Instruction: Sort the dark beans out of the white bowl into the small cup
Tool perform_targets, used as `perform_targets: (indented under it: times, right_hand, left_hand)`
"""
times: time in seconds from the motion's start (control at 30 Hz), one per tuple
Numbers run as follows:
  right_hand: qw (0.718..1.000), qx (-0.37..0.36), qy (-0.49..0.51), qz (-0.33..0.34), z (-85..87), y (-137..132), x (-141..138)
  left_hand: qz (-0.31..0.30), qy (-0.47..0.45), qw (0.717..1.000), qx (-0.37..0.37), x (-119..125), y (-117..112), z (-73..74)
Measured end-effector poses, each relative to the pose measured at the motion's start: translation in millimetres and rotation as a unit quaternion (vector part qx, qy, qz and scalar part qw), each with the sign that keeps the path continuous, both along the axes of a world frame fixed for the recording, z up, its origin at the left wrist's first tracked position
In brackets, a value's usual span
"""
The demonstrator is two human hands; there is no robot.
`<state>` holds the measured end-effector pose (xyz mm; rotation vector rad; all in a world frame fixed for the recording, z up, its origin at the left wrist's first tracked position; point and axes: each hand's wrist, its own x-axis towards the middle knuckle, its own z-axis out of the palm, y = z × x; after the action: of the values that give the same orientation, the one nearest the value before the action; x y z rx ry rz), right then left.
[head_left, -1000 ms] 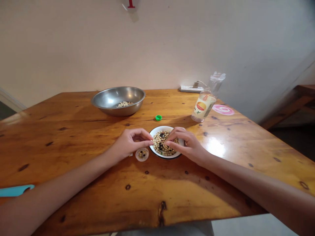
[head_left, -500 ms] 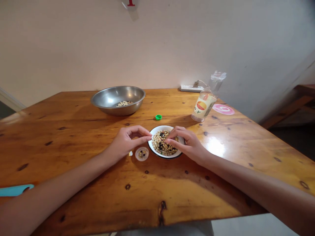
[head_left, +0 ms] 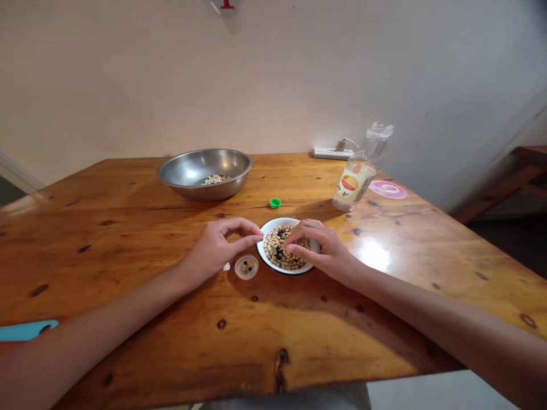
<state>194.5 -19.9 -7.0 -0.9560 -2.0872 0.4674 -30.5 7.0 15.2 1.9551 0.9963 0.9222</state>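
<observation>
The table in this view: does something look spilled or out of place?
Yes, one small pale piece lies loose on the wooden table beside the small clear dish near the left hand, outside any container. A green bottle cap also lies alone on the wood.

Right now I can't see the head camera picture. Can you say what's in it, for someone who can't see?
Two bare hands reach over a small white bowl of pale and dark beans on a wooden table. The right hand touches the beans; the left hand pinches near the rim. A small round clear dish and a steel bowl sit nearby.
</observation>
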Motion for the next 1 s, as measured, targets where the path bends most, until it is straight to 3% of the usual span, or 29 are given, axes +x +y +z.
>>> perform_targets:
  times: [0.2, 0.33, 0.67, 1.0]
  right_hand:
    - [1.0, -0.014, 0.012, -0.021, 0.2, -0.7, 1.4]
    - [1.0, -0.015, 0.009, -0.011, 0.0, -1.0, 1.3]
    - [0.999, 0.03, -0.006, 0.037, -1.0, 1.7, 1.8]
    - [0.998, 0.035, -0.012, 0.049, -0.1, 0.1, 2.3]
  left_hand:
    - [0.023, 0.073, 0.991, 0.114, -1.2, -8.8, 9.2]
    - [0.024, 0.065, 0.989, 0.13, -0.2, -13.4, 11.0]
    - [0.004, -0.089, 0.993, -0.072, 11.4, -17.0, -1.7]
    - [0.001, -0.14, 0.982, -0.123, 13.5, -13.0, -7.2]
